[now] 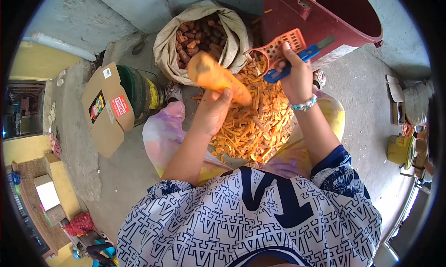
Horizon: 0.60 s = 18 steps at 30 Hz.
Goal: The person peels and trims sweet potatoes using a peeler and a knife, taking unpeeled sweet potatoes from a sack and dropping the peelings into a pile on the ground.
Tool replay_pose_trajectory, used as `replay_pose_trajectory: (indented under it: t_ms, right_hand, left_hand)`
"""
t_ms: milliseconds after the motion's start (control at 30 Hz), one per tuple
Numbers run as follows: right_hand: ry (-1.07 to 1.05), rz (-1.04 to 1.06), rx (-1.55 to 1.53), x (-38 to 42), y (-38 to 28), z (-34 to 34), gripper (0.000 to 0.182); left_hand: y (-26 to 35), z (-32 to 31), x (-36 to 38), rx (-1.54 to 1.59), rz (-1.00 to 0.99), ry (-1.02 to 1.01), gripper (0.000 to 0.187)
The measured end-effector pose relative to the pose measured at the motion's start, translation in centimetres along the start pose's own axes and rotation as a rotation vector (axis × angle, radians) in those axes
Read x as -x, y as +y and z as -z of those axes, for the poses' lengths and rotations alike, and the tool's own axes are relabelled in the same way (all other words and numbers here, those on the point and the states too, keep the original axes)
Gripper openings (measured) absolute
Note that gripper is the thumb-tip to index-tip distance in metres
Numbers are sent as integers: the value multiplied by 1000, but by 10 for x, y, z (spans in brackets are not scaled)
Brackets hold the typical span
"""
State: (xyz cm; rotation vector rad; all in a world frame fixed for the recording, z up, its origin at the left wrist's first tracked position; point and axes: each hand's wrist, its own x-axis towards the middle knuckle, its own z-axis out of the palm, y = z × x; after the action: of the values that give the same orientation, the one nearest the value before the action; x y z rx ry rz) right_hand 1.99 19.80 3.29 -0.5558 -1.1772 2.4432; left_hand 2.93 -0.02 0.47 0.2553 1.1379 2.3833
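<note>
My left hand (pixel 216 111) grips an orange, mostly peeled sweet potato (pixel 222 79), slightly blurred, tilted with its thick end up toward the sack. In my right hand (pixel 297 79) are a blue-handled knife (pixel 309 53), blade pointing up and right, and an orange plastic piece (pixel 284 43) with a grid of holes and a looped end. Both hands are apart, over a heap of orange peelings (pixel 255 132) on the floor between my legs. Behind the left hand, an open cloth sack (pixel 169 44) contains reddish-brown sweet potatoes (pixel 200 39).
A large dark red bin (pixel 288 20) stands at the back right, close to the wall. On the left, a flattened cardboard box (pixel 104 123) leans by a green bucket (pixel 134 88). A yellow bucket (pixel 400 151) sits far right.
</note>
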Motion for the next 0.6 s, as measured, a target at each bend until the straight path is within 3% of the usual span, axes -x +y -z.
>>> replay_pose_trajectory:
  t_ms: [33, 67, 167, 333, 400, 433, 533, 600]
  right_hand:
    - [16, -72, -60, -2, 8, 4, 4]
    - [58, -188, -124, -4, 16, 7, 4]
    - [114, -442, -242, 0, 32, 12, 7]
    - [34, -477, -373, 2, 35, 5, 12]
    - [21, -469, -381, -2, 35, 5, 12]
    - [7, -464, -386, -3, 35, 4, 12]
    - [-39, -468, -349, -3, 34, 4, 9]
    - [-97, -487, -320, -6, 31, 5, 7]
  left_hand:
    - [-1, 1, -2, -96, -125, 95, 50]
    - [3, 2, -2, -218, -170, 63, 55]
    - [4, 7, -1, -161, -32, 88, 56]
    - [8, -8, -2, 17, -67, -61, 53]
    - [12, -12, -3, 463, 91, -122, 50]
    - [8, -7, -4, 464, 93, -124, 50]
    - [-4, 5, -6, 190, 223, 177, 49]
    - [-7, 3, -6, 234, 209, 144, 41]
